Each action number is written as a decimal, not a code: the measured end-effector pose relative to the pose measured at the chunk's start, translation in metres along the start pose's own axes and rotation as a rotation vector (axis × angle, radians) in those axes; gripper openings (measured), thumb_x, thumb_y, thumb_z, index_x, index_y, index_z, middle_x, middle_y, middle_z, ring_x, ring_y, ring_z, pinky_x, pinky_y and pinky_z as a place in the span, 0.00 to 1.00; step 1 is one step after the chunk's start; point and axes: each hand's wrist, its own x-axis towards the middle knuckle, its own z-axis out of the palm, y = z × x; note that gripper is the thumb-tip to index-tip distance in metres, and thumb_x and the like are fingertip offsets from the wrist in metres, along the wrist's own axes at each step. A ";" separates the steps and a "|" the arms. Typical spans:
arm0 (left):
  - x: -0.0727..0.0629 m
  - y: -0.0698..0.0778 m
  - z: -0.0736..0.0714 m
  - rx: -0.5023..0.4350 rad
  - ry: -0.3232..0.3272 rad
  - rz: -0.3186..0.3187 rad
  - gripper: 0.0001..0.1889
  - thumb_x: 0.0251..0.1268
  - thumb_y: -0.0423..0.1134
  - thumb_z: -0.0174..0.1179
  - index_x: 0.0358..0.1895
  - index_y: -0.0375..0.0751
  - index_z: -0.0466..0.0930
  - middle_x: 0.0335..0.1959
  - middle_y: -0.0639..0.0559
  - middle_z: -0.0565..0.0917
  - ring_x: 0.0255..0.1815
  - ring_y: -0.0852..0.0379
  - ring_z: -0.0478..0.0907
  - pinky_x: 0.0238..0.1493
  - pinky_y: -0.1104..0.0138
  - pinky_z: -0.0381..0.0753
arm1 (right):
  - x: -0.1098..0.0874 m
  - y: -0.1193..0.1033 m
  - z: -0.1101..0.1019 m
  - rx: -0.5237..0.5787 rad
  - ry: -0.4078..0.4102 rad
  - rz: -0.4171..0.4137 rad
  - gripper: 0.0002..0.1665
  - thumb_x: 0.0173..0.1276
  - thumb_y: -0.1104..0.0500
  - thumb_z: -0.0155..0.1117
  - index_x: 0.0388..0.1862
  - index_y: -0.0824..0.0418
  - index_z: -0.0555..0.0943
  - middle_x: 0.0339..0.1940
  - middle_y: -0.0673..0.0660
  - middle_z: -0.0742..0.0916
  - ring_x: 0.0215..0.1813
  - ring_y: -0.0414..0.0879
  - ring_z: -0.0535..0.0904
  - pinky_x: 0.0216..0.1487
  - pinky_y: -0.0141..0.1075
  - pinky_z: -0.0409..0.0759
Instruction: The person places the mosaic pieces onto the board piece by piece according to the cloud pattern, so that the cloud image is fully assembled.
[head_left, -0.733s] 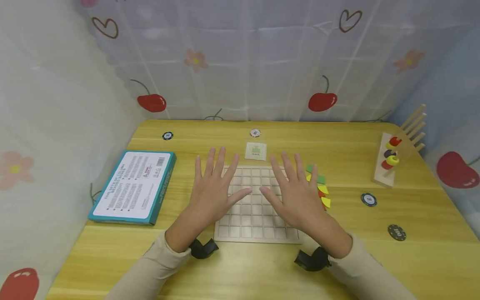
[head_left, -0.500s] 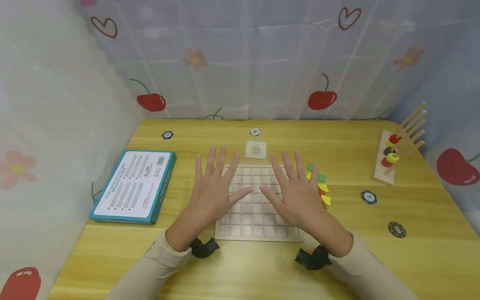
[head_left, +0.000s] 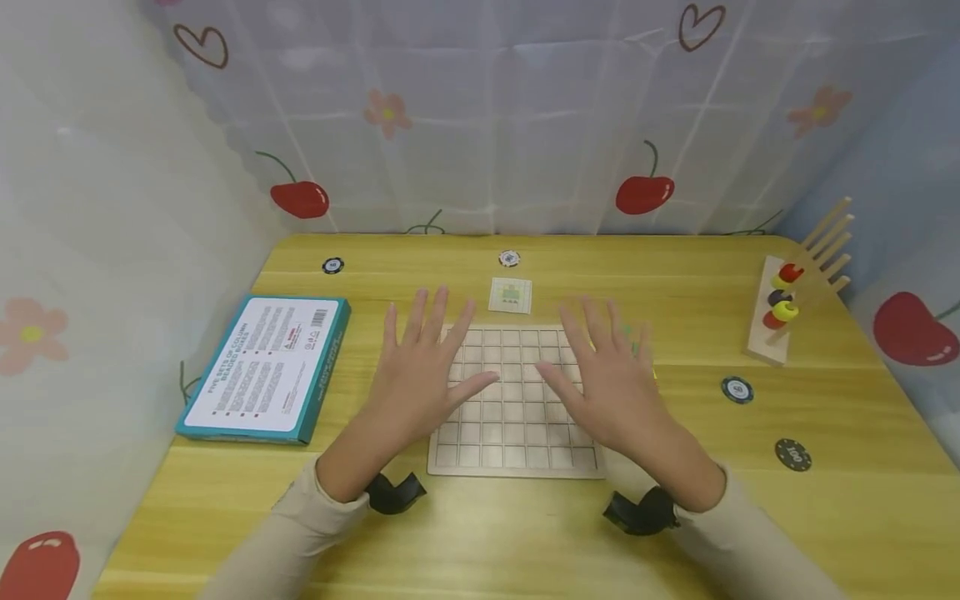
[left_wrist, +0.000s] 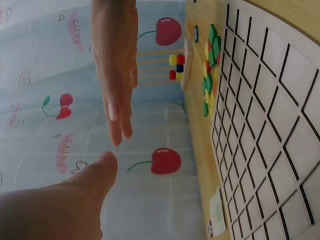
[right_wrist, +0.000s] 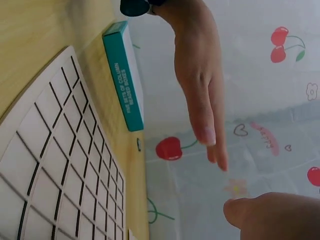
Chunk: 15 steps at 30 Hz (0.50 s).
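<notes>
My left hand [head_left: 408,379] hovers, fingers spread and holding nothing, over the left part of a pale wooden grid board [head_left: 513,472]. Over the board's right part is my right hand [head_left: 618,387], likewise spread and holding nothing. Both wrist views show the hands raised above the board, thumbs pointing inward. Beside the board's right edge lies a cluster of green, yellow and red flat pieces [left_wrist: 214,45], mostly hidden behind the right hand in the head view. A small square card with a printed pattern [head_left: 511,296] lies just beyond the board's far edge.
At left lies a teal and white box [head_left: 266,367]. A wooden peg stand [head_left: 767,346] with coloured beads is at the far right. Dark chips [head_left: 738,389] lie on the right side, with another chip [head_left: 333,266] at back left and a white one [head_left: 509,258] behind the card.
My hands have moved slightly apart, the right one to the right and the left one to the left. The right hand now covers more of the coloured pieces.
</notes>
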 end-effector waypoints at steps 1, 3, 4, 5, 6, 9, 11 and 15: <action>-0.001 -0.003 -0.001 0.001 0.004 0.007 0.48 0.70 0.77 0.43 0.85 0.55 0.44 0.84 0.42 0.42 0.84 0.42 0.30 0.75 0.40 0.26 | -0.002 0.006 -0.001 0.009 0.010 0.005 0.48 0.78 0.30 0.45 0.86 0.50 0.48 0.84 0.63 0.54 0.83 0.65 0.38 0.70 0.73 0.31; -0.003 -0.012 -0.002 -0.009 0.017 0.022 0.48 0.70 0.76 0.45 0.85 0.57 0.43 0.84 0.43 0.42 0.84 0.42 0.32 0.75 0.40 0.27 | -0.005 0.020 -0.005 0.041 0.046 -0.002 0.47 0.78 0.35 0.52 0.86 0.51 0.50 0.83 0.64 0.56 0.83 0.66 0.41 0.70 0.73 0.33; -0.005 -0.017 -0.002 -0.019 0.023 0.027 0.48 0.70 0.75 0.46 0.85 0.57 0.42 0.84 0.43 0.41 0.84 0.42 0.32 0.75 0.39 0.27 | -0.007 0.028 -0.006 0.061 0.069 -0.013 0.46 0.78 0.39 0.56 0.85 0.52 0.51 0.82 0.64 0.57 0.82 0.66 0.43 0.71 0.73 0.35; -0.008 -0.023 -0.002 -0.033 0.036 0.033 0.47 0.70 0.73 0.48 0.85 0.57 0.42 0.84 0.43 0.43 0.84 0.42 0.34 0.75 0.39 0.29 | -0.009 0.036 -0.007 0.085 0.099 -0.025 0.44 0.77 0.43 0.60 0.85 0.52 0.54 0.82 0.64 0.60 0.82 0.66 0.47 0.71 0.73 0.38; -0.011 -0.028 -0.001 -0.051 0.052 0.038 0.47 0.71 0.72 0.50 0.85 0.57 0.44 0.84 0.43 0.44 0.84 0.42 0.37 0.75 0.38 0.31 | -0.012 0.045 -0.008 0.106 0.137 -0.040 0.42 0.76 0.48 0.64 0.83 0.53 0.59 0.80 0.64 0.64 0.80 0.66 0.54 0.71 0.72 0.47; -0.021 -0.043 0.005 -0.131 0.118 0.053 0.45 0.70 0.65 0.58 0.84 0.55 0.50 0.80 0.43 0.60 0.80 0.41 0.55 0.76 0.38 0.40 | -0.020 0.069 -0.005 0.150 0.230 -0.065 0.33 0.70 0.60 0.71 0.73 0.56 0.74 0.62 0.59 0.80 0.56 0.56 0.80 0.54 0.51 0.81; -0.027 -0.051 0.012 -0.196 0.162 0.055 0.43 0.69 0.61 0.63 0.82 0.54 0.57 0.71 0.44 0.74 0.71 0.43 0.68 0.74 0.41 0.54 | -0.023 0.083 0.000 0.153 0.268 -0.053 0.24 0.68 0.64 0.73 0.63 0.58 0.82 0.43 0.53 0.83 0.36 0.48 0.79 0.32 0.38 0.80; -0.037 -0.063 0.032 -0.373 0.180 0.004 0.36 0.67 0.57 0.68 0.76 0.52 0.71 0.37 0.51 0.81 0.39 0.53 0.74 0.45 0.58 0.74 | -0.023 0.106 0.016 0.212 0.207 -0.013 0.12 0.70 0.60 0.72 0.51 0.57 0.88 0.22 0.46 0.75 0.24 0.43 0.67 0.23 0.33 0.66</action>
